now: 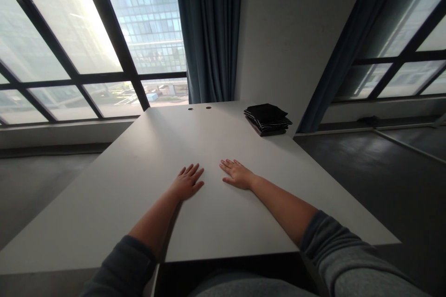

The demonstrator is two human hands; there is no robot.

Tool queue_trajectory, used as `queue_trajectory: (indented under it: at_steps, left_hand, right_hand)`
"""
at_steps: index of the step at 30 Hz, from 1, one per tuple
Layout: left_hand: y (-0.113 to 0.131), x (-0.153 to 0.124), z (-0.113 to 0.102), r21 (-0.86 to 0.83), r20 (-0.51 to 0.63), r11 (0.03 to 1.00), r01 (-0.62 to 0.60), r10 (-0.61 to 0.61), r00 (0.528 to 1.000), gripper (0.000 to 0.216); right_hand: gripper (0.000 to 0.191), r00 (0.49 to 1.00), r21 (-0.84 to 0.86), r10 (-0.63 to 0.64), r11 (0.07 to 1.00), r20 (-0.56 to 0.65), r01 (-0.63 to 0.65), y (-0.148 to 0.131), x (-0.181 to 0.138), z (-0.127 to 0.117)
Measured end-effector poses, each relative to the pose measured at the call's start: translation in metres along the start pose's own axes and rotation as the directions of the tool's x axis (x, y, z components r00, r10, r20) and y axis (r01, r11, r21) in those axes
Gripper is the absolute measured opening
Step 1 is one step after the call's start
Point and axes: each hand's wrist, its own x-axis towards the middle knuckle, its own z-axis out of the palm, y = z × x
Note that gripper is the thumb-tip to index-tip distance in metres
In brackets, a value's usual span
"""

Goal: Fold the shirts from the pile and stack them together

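My left hand (187, 182) lies flat, palm down, on the white table (139, 167) with its fingers stretched out and nothing under it. My right hand (237, 174) rests the same way a short gap to its right, fingers spread and pointing left, holding nothing. Both forearms reach in from grey sleeves at the bottom. A stack of folded dark cloths (267, 119) sits at the table's far right corner, well beyond both hands.
Two small round holes (199, 108) mark the table's far edge. A blue curtain (209, 32) and a white pillar (296, 32) stand behind it, with large windows on both sides. Dark floor (376, 171) lies right of the table.
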Motion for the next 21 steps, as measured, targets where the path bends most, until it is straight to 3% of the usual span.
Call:
queue_trajectory:
  at_steps: [21]
  left_hand:
    - [-0.0019, 0.0005, -0.0013, 0.0, 0.007, 1.0, -0.008, 0.008, 1.0, 0.069]
  right_hand:
    - [0.074, 1.0, 0.004, -0.005, 1.0, -0.016, 0.005, 0.0027, 0.0009, 0.0021]
